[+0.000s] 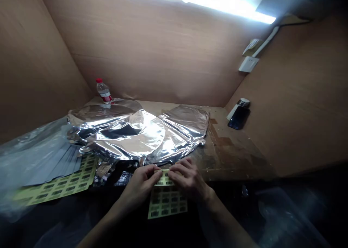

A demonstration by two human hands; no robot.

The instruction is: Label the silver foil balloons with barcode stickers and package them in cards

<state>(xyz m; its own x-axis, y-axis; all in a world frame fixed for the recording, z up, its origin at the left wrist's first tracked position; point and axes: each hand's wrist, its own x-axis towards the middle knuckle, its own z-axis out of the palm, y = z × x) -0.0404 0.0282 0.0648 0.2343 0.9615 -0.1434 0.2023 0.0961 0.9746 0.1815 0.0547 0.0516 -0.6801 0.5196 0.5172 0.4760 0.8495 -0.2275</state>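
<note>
Between my two hands is a yellow sheet of barcode labels (pixel 169 202), its lower part hanging below the table's front edge. The fingers of my left hand (pixel 145 179) pinch the sheet's upper left edge. On the upper right, my right hand (pixel 187 175) has its fingers closed on the same sheet, with the fingertips partly hidden. Just beyond the hands lie shiny silver foil balloons (pixel 136 135), flat and overlapping. A second yellow label sheet (pixel 67 186) sits at the left, partly under white papers (pixel 58 162).
Clear plastic bags (pixel 16 164) spread over the left side. A bottle with a red cap (pixel 104 92) stands at the back left. Near the right wall are a dark phone (pixel 239 116) and a silver-lidded container (pixel 243 103). Wooden panels (pixel 152 48) enclose the table (pixel 233 157).
</note>
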